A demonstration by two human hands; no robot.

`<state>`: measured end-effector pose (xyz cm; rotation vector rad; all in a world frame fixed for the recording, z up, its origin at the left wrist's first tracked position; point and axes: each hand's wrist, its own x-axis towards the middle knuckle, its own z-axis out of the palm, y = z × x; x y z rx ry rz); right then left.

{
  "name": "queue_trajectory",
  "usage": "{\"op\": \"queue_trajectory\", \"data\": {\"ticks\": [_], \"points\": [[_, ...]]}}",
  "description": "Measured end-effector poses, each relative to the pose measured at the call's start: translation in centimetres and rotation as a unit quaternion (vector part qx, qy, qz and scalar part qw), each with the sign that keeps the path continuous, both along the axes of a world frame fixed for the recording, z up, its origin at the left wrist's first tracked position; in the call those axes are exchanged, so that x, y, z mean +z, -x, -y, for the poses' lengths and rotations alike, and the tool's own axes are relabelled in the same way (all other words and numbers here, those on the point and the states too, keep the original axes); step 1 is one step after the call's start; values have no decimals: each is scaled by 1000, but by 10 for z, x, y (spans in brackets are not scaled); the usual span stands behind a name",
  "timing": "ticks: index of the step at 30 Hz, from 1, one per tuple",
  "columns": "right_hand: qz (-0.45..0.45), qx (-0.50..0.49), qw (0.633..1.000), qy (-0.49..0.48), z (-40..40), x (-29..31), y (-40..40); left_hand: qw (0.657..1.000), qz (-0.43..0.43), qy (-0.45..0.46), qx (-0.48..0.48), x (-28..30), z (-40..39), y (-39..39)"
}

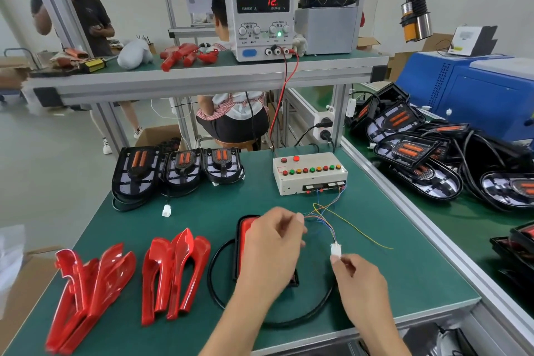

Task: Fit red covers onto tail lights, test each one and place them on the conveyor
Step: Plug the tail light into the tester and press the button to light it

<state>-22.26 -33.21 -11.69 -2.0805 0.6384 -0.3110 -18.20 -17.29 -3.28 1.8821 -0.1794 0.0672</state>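
Hands (pixel 271 243) (pixel 357 276) pinch connector (pixel 335 249) near table's right edge (pixel 404 246).

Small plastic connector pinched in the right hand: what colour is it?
White. The small plastic connector, pinched by the right hand, shows best in the head view.

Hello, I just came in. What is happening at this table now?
A person is working on a tail light with a red cover that lies on the green table, partly hidden by the left hand. The right hand pinches a white connector on thin coloured wires that run to the test box. The left hand's fingers are curled near those wires; what it holds is unclear. Spare red covers lie to the left, and uncovered tail lights wait behind.
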Motion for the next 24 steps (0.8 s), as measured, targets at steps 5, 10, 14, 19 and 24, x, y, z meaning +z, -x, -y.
{"op": "queue_trajectory", "data": {"ticks": [5,10,14,19,24], "points": [[80,-38,995,35,-14,5,8,965,7,-237,113,-14,-66,-25],[76,83,993,34,-26,3,2,937,-141,-315,51,-32,-80,-35],[-6,191,982,-4,-29,8,-7,963,-252,-91,-9,-47,-81,-39],[-33,257,955,-143,-20,9,-14,964,-264,2,-33,-52,-82,-40],[-14,292,925,-244,-8,7,-18,969,-222,82,-75,-44,-66,-44]]}}
